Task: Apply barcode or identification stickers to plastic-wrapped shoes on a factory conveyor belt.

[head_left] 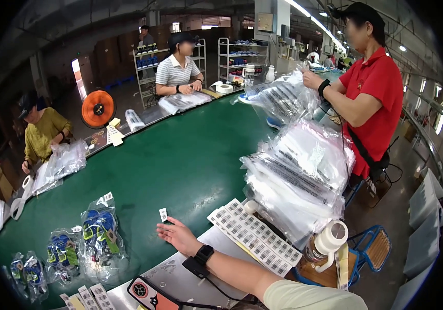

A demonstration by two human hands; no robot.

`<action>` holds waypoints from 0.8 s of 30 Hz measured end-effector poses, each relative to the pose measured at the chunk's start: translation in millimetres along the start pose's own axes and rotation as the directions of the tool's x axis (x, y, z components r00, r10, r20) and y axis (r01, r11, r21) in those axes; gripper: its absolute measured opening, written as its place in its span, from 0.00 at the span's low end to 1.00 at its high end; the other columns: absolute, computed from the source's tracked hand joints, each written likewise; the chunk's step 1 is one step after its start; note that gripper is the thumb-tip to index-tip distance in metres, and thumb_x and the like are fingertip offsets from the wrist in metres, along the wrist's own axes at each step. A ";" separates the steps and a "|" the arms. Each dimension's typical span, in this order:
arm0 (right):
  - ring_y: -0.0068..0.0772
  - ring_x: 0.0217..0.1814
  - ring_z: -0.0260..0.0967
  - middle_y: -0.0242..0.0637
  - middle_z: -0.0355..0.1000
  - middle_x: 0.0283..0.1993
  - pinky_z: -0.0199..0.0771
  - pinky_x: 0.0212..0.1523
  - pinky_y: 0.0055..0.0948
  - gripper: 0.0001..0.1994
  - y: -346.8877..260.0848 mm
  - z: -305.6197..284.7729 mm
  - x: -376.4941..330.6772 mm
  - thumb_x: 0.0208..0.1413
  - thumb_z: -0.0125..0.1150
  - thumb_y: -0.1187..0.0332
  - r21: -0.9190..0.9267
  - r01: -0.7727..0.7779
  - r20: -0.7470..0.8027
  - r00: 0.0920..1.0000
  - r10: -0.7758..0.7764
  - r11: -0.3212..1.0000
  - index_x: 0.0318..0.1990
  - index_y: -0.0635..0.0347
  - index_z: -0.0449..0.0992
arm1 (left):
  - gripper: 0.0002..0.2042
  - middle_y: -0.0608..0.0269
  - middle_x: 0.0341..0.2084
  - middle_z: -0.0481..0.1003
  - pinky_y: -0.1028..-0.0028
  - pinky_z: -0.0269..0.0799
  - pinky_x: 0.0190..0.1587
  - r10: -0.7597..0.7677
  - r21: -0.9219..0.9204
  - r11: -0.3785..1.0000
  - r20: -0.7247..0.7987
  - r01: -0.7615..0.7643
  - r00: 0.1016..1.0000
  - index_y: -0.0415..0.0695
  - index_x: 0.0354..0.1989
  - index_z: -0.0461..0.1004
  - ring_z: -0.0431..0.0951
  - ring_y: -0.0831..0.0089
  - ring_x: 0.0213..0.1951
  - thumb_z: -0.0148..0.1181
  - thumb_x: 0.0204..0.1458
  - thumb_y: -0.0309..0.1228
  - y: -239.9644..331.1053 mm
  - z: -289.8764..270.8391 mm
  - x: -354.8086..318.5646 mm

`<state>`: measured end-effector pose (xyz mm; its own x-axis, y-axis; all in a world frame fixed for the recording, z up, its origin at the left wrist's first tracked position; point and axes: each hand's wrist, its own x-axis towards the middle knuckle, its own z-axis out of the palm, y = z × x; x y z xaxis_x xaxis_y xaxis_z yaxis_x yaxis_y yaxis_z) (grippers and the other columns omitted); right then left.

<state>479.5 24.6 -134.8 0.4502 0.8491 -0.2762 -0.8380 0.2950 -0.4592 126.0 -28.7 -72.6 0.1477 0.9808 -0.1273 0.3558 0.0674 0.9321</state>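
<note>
My right hand [178, 236] reaches in from the lower right over the green belt, fingers stretched out and spread. A small white barcode label [163, 214] is at the tip of its raised digit, seemingly stuck there; nothing is gripped between the fingers. A black band is round the wrist. To its left, clear bags of blue and green shoes [100, 232] lie on the belt. Nearer the right forearm are sheets of barcode labels [252, 235] on the metal ledge. My left hand is out of view.
Clear plastic bags [299, 175] are piled at the right, beside a standing person in red [374, 98]. A white-lidded bottle [330, 237], a phone [154, 295] and more label strips [90, 298] lie near me. Two people work across the green belt [180, 170], near an orange fan [98, 109].
</note>
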 end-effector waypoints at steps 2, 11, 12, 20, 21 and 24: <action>0.39 0.52 0.67 0.48 0.66 0.52 0.69 0.54 0.37 0.30 1.9 -7.8 5.6 0.59 0.50 0.76 -0.021 0.033 0.018 0.999 -0.032 0.999 0.66 0.62 0.44 | 0.20 0.54 0.44 0.72 0.66 0.67 0.47 -0.019 -0.079 0.997 0.043 0.022 0.999 0.36 0.51 0.69 0.72 0.62 0.44 0.44 0.64 0.41 -4.1 0.6 -1.2; 0.39 0.50 0.67 0.51 0.66 0.52 0.72 0.51 0.36 0.32 -10.2 0.6 -6.5 0.59 0.50 0.76 -0.011 0.054 -0.039 0.998 -0.054 0.998 0.68 0.61 0.42 | 0.14 0.69 0.20 0.66 0.78 0.60 0.25 0.358 0.141 0.928 -0.079 -0.345 0.930 0.35 0.41 0.72 0.62 0.80 0.22 0.46 0.63 0.34 -0.4 10.9 6.1; 0.39 0.50 0.67 0.51 0.66 0.52 0.72 0.51 0.36 0.32 -7.4 3.4 -5.3 0.59 0.50 0.77 -0.006 0.040 -0.034 0.999 -0.041 0.999 0.68 0.61 0.42 | 0.14 0.67 0.23 0.68 0.77 0.62 0.29 0.184 0.063 0.982 -0.064 -0.180 0.981 0.35 0.41 0.72 0.64 0.79 0.25 0.47 0.63 0.34 -7.3 4.4 3.8; 0.40 0.50 0.67 0.51 0.66 0.53 0.71 0.51 0.36 0.34 -7.8 1.6 -6.0 0.58 0.51 0.78 -0.011 0.033 -0.055 0.998 -0.034 0.999 0.68 0.58 0.41 | 0.16 0.66 0.27 0.71 0.76 0.64 0.34 0.007 -0.032 0.999 -0.086 -0.010 0.996 0.33 0.43 0.72 0.67 0.77 0.30 0.50 0.61 0.36 -12.6 7.4 3.3; 0.40 0.50 0.67 0.51 0.66 0.53 0.71 0.51 0.36 0.34 -8.4 1.3 -5.2 0.58 0.51 0.78 -0.013 0.044 -0.051 0.998 -0.044 0.999 0.69 0.58 0.40 | 0.16 0.65 0.29 0.72 0.76 0.65 0.35 0.044 -0.051 0.997 -0.092 -0.049 0.995 0.33 0.44 0.71 0.68 0.76 0.31 0.50 0.61 0.37 -12.9 9.5 4.4; 0.39 0.49 0.68 0.51 0.66 0.53 0.71 0.51 0.36 0.35 -8.1 -1.2 -7.0 0.58 0.50 0.78 -0.042 0.063 -0.043 0.997 -0.064 0.997 0.69 0.56 0.39 | 0.17 0.57 0.41 0.74 0.73 0.68 0.44 0.017 -0.105 0.994 -0.050 -0.023 0.999 0.34 0.49 0.71 0.73 0.71 0.41 0.48 0.62 0.37 -12.0 6.9 2.3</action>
<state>483.5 15.8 -130.1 0.5160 0.8088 -0.2820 -0.7944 0.3286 -0.5109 128.5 -28.6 -86.5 0.1073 0.9898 -0.0938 0.2538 0.0640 0.9651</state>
